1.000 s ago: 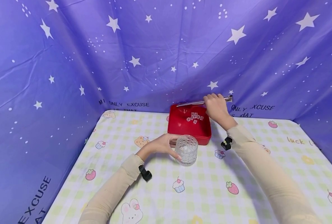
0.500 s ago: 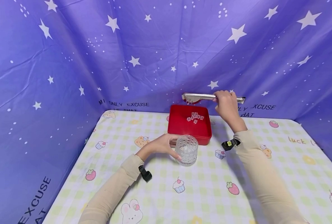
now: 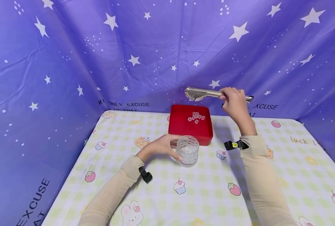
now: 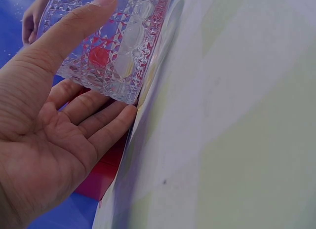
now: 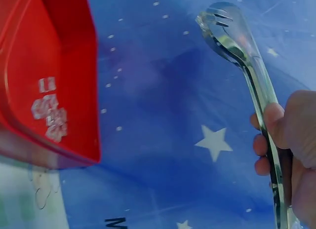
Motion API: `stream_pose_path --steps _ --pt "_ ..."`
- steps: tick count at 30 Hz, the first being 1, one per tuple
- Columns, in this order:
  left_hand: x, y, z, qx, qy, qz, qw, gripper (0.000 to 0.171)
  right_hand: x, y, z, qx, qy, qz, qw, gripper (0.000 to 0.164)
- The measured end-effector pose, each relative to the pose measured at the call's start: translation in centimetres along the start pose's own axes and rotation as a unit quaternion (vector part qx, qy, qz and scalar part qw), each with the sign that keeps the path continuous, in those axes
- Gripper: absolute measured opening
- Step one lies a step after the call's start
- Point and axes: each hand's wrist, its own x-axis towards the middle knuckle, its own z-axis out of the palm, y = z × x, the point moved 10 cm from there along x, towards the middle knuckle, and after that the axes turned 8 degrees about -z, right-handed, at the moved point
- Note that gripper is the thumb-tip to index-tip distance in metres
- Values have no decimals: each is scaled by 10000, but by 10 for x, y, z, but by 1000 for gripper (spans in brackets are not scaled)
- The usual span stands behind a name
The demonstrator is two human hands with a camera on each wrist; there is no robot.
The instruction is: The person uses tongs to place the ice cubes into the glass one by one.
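Observation:
My left hand (image 3: 163, 146) steadies a clear cut-pattern drinking glass (image 3: 188, 152) standing upright on the table. In the left wrist view the thumb lies against the near side of the glass (image 4: 118, 46), and the fingers reach round its other side. My right hand (image 3: 236, 105) grips metal serving tongs (image 3: 207, 93), raised above the far right of a red box (image 3: 181, 125). The tongs' arms are pressed close together. A small clear piece (image 5: 200, 20) shows at their tips in the right wrist view. Several clear cubes (image 3: 196, 117) lie inside the box.
A checked tablecloth (image 3: 207, 194) with printed cupcakes and strawberries covers the table. Purple star-printed cloth (image 3: 156, 40) hangs behind and at both sides, close to the back of the box. The glass stands just in front of the box.
My right hand has lifted the tongs up out of the red box and drawn them to the right. The left hand and the glass have kept their place.

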Motion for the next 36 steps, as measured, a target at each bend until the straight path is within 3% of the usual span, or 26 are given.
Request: stream_pose_path --steps 14,36 --pt "-3 -3 1 10 26 -50 10000 84 -13 -24 -15 487 -312 114 9983 15" --pt "-1 1 2 10 13 66 10000 83 -24 -48 -31 466 -760 -373 9953 14"
